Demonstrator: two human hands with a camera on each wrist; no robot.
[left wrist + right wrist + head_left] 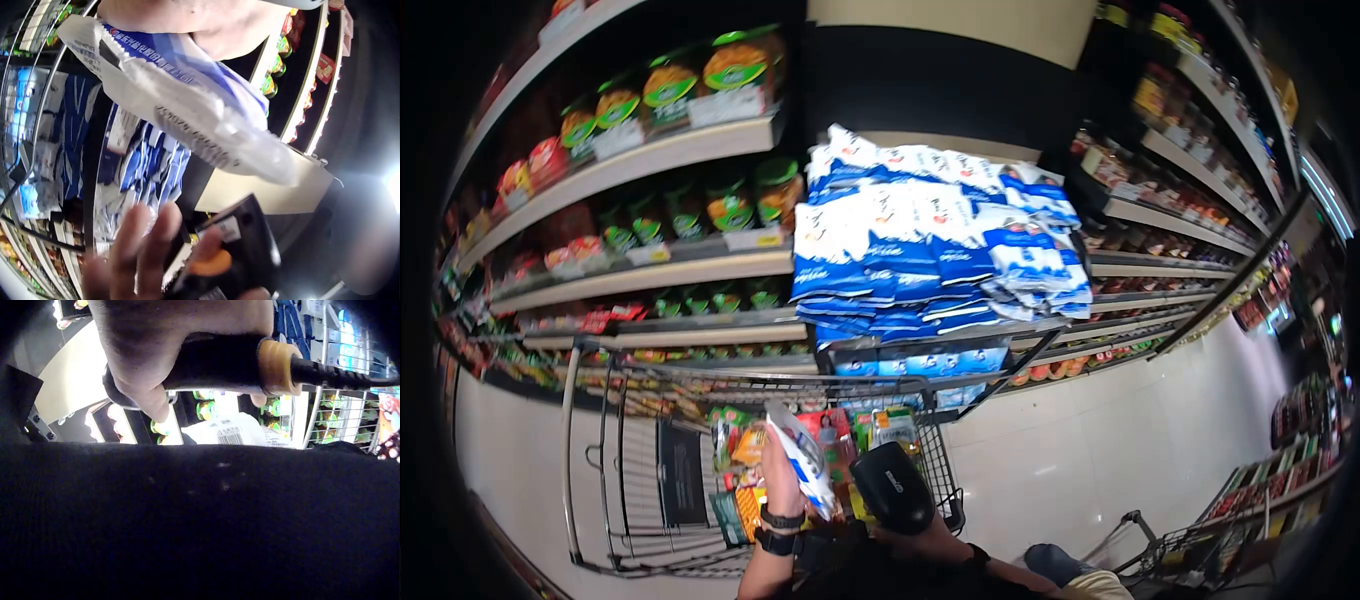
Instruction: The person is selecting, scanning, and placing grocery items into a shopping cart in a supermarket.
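Blue-and-white packets (935,235) fill a display rack at the far centre of a shop aisle, with stocked shelves (630,160) running off to the left and right. Nearer stands a wire trolley (650,470), its basket holding colourful goods. Above the basket my left hand (783,480) holds one blue-and-white packet (800,455) upright, fingers clamped round its lower part. Just right of it my right hand (930,540) grips a black handheld scanner (892,485), fingers wrapped tight round the handle. I judge the scanning step is in hand; next the scanner's head needs lining up with the packet's barcode (230,437).
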